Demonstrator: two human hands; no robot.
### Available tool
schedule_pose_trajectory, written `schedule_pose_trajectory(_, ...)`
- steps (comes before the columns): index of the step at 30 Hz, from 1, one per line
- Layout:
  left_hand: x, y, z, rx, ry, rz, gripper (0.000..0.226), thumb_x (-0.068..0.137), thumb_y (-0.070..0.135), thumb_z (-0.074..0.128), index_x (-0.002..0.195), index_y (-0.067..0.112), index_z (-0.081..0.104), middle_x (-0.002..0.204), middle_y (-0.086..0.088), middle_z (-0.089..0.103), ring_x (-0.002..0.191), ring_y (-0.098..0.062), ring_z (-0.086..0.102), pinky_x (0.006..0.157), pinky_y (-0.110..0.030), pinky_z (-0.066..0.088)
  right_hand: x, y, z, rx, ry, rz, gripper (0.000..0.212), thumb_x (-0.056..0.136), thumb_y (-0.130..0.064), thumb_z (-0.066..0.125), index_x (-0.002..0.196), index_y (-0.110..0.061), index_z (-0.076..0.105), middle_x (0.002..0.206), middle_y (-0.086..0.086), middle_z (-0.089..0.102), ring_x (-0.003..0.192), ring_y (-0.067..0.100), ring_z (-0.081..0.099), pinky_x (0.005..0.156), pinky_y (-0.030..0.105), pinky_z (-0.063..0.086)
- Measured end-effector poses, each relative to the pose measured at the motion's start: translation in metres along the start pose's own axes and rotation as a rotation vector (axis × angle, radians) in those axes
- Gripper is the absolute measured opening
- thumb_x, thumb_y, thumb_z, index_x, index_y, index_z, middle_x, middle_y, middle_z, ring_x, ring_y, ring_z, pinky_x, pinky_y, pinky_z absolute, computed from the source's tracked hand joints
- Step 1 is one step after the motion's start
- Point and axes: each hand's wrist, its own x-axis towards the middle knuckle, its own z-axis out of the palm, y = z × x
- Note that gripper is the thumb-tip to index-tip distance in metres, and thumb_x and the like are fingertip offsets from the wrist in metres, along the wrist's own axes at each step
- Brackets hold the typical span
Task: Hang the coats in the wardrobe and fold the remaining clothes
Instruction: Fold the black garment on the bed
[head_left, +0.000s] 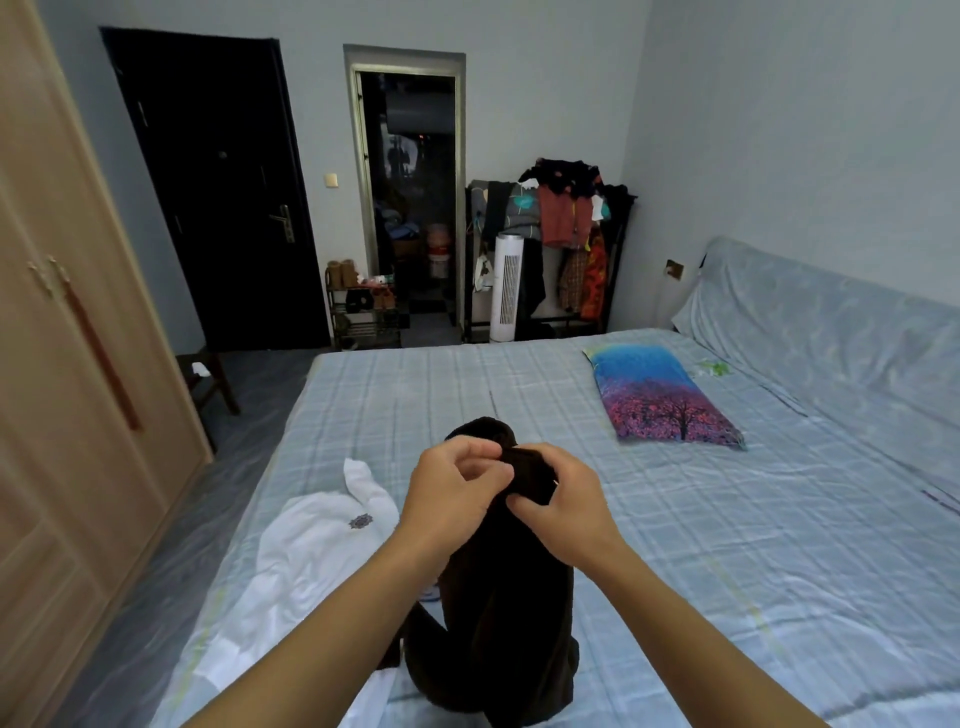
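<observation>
A dark brown fleecy garment (498, 623) hangs from both my hands above the bed (701, 545); its lower end rests bunched on the sheet. My left hand (457, 488) pinches the garment's top edge from the left. My right hand (561, 499) grips the same top edge from the right, close beside the left. A white garment (311, 551) with a small dark emblem lies spread on the bed's left side, partly under the dark one. The wooden wardrobe (78, 364) stands shut along the left wall.
A colourful tree-print pillow (660, 400) lies on the bed at the right. A loaded clothes rack (561, 228) and white tower fan (506, 286) stand at the far wall. A shoe rack (363, 306), dark door (218, 197) and small stool (213, 379) lie beyond the bed's left side.
</observation>
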Motion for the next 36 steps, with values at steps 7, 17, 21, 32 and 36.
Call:
schedule_pose_trajectory(7, 0.015, -0.002, -0.059, 0.918, -0.291, 0.575, 0.048, 0.076, 0.043, 0.08, 0.119, 0.044, 0.06, 0.148, 0.015, 0.035, 0.14, -0.007, 0.023, 0.114, -0.042, 0.031, -0.011, 0.008, -0.024, 0.111, -0.077, -0.051, 0.047, 0.072, 0.006, 0.069, 0.105, -0.027, 0.072, 0.098, -0.013, 0.074, 0.098, 0.003, 0.068, 0.085, 0.012, 0.048)
schedule_pose_trajectory(17, 0.027, 0.021, -0.044, 1.149, -0.645, 0.732, 0.062, 0.067, 0.059, 0.081, 0.122, 0.043, 0.057, 0.162, 0.015, -0.005, 0.149, -0.012, -0.016, 0.119, -0.044, 0.011, -0.014, 0.01, -0.056, 0.213, -0.241, -0.132, 0.046, 0.076, 0.011, 0.067, 0.11, -0.019, 0.071, 0.103, -0.001, 0.072, 0.102, 0.019, 0.068, 0.088, 0.023, 0.051)
schedule_pose_trajectory(21, 0.026, 0.02, -0.033, 1.23, -0.757, 0.795, 0.062, 0.065, 0.066, 0.078, 0.116, 0.038, 0.059, 0.163, 0.012, -0.008, 0.15, -0.016, -0.018, 0.121, -0.045, 0.007, -0.014, 0.01, -0.063, 0.234, -0.273, -0.139, 0.044, 0.077, 0.006, 0.067, 0.111, -0.022, 0.071, 0.103, 0.002, 0.072, 0.103, 0.023, 0.068, 0.09, 0.031, 0.053)
schedule_pose_trajectory(32, 0.032, 0.02, -0.05, 1.271, -0.552, 0.991, 0.048, 0.079, 0.067, 0.065, 0.115, 0.035, 0.063, 0.144, 0.012, 0.042, 0.137, -0.012, 0.036, 0.109, -0.032, 0.028, -0.011, 0.013, -0.082, 0.341, -0.23, -0.119, 0.037, 0.079, 0.004, 0.07, 0.105, -0.022, 0.073, 0.095, -0.002, 0.071, 0.094, 0.013, 0.068, 0.082, 0.02, 0.051)
schedule_pose_trajectory(36, 0.024, 0.019, -0.045, 1.337, -0.624, 0.973, 0.075, 0.076, 0.075, 0.06, 0.144, 0.049, 0.037, 0.152, 0.003, 0.027, 0.141, -0.017, 0.025, 0.115, -0.034, 0.022, -0.012, 0.015, -0.083, 0.388, -0.242, -0.091, 0.038, 0.079, 0.007, 0.068, 0.105, -0.02, 0.073, 0.098, 0.003, 0.071, 0.096, 0.017, 0.068, 0.085, 0.023, 0.052)
